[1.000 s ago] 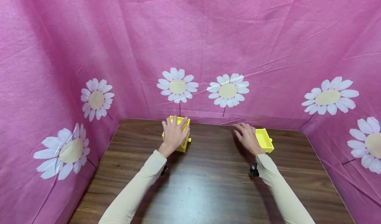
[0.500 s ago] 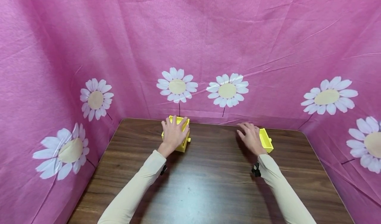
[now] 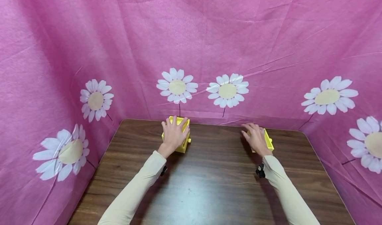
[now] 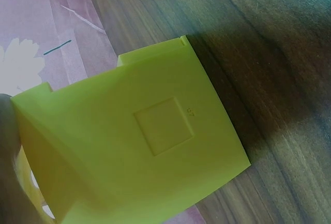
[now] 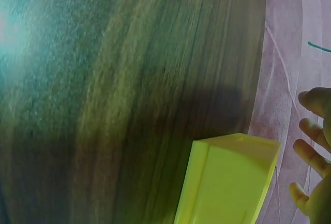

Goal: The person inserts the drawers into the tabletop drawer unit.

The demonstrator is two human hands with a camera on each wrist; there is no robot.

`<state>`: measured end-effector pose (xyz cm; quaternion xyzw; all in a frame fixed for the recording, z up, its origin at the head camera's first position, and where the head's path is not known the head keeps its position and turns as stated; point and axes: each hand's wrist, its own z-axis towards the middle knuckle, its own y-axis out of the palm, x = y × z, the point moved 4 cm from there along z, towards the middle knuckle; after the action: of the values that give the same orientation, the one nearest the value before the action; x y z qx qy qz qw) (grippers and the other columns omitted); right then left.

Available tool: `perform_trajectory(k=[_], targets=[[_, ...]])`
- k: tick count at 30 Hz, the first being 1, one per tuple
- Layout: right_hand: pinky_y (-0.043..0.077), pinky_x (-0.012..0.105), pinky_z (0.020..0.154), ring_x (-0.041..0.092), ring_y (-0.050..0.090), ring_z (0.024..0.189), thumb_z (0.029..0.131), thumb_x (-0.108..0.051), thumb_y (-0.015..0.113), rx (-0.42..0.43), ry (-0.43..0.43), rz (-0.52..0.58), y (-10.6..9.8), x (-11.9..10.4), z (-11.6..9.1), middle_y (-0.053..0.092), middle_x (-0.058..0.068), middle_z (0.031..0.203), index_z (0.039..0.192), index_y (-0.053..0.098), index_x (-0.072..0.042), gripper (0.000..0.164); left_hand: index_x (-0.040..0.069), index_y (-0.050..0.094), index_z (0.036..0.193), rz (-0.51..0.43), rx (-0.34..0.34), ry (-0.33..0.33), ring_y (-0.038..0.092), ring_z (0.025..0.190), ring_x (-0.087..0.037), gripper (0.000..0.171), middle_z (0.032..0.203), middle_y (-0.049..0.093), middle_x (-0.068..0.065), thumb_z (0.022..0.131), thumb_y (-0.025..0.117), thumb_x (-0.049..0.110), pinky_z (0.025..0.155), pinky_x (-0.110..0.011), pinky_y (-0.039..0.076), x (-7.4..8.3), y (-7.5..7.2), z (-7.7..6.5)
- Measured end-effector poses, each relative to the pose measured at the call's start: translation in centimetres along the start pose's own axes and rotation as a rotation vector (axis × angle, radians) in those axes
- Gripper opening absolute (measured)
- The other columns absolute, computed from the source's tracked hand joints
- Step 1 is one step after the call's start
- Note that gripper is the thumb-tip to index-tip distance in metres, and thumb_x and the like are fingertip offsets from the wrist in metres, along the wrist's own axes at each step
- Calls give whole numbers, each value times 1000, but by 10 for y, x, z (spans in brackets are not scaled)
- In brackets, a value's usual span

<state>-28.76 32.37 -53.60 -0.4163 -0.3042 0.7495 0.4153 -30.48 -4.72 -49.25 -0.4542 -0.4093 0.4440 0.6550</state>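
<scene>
A small yellow drawer cabinet (image 3: 181, 148) stands at the back left of the table, a round knob (image 3: 189, 140) on its right side. My left hand (image 3: 173, 135) holds it from above, fingers spread over the top. Its flat side panel (image 4: 119, 146) fills much of the left wrist view, and part of the hand shows at the left edge. To the right, my right hand (image 3: 256, 138) hovers over a loose yellow drawer (image 3: 269, 142) with a knob, hiding its left part. In the right wrist view the fingers (image 5: 310, 157) are apart from the drawer and hold nothing.
Both yellow pieces are on a dark wood-grain table (image 3: 191, 185), near its back edge. Pink cloth (image 3: 209, 36) with large white daisies hangs behind the table and along both sides. A stretch of tabletop lies between the two hands.
My right hand has moved to the right, from beside the loose drawer to over its left part. The left hand and the cabinet have stayed in place.
</scene>
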Motion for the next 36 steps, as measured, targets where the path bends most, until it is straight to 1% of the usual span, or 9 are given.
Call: perform_trajectory(k=[4, 7, 15, 22, 28, 36], targets=[[36, 64, 93, 48, 59, 109, 93, -6, 75, 0, 9, -5, -2, 2, 0, 69, 25, 121, 125, 72, 2, 33, 34, 54, 153, -2, -7, 0, 50, 122, -48, 48, 142, 51, -21, 107, 50, 48, 98, -61, 38, 0, 0, 0], [36, 66, 94, 48, 59, 109, 93, -5, 75, -3, 16, -10, -3, 3, -1, 69, 25, 121, 125, 72, 1, 33, 35, 53, 153, 1, -9, 2, 50, 122, -47, 49, 143, 51, -21, 107, 48, 48, 98, -61, 38, 0, -1, 0], [32, 68, 95, 48, 58, 108, 94, -5, 74, 3, 26, 8, -8, 9, -3, 69, 25, 120, 125, 71, 1, 31, 34, 54, 153, -12, 1, 10, 49, 123, -47, 49, 143, 51, -21, 107, 46, 48, 98, -61, 38, 0, -2, -1], [31, 69, 95, 48, 57, 108, 93, -1, 74, 9, 39, 19, -12, 13, -8, 68, 25, 119, 125, 71, 2, 32, 33, 54, 153, -19, -3, 8, 49, 123, -47, 49, 145, 50, -21, 107, 47, 48, 98, -60, 38, 1, -3, -1], [29, 69, 97, 49, 58, 109, 93, 0, 74, 16, 58, 17, -16, 19, -13, 69, 25, 119, 125, 71, 1, 33, 34, 54, 153, -9, -9, 9, 50, 123, -48, 49, 145, 51, -21, 107, 47, 48, 98, -60, 38, 2, -1, 0], [31, 70, 97, 48, 59, 108, 93, -2, 73, 14, 51, 2, -18, 24, -17, 68, 25, 120, 127, 70, 1, 35, 32, 56, 152, -22, 12, 6, 50, 121, -48, 48, 144, 51, -22, 106, 50, 46, 97, -61, 38, 1, -1, -1]])
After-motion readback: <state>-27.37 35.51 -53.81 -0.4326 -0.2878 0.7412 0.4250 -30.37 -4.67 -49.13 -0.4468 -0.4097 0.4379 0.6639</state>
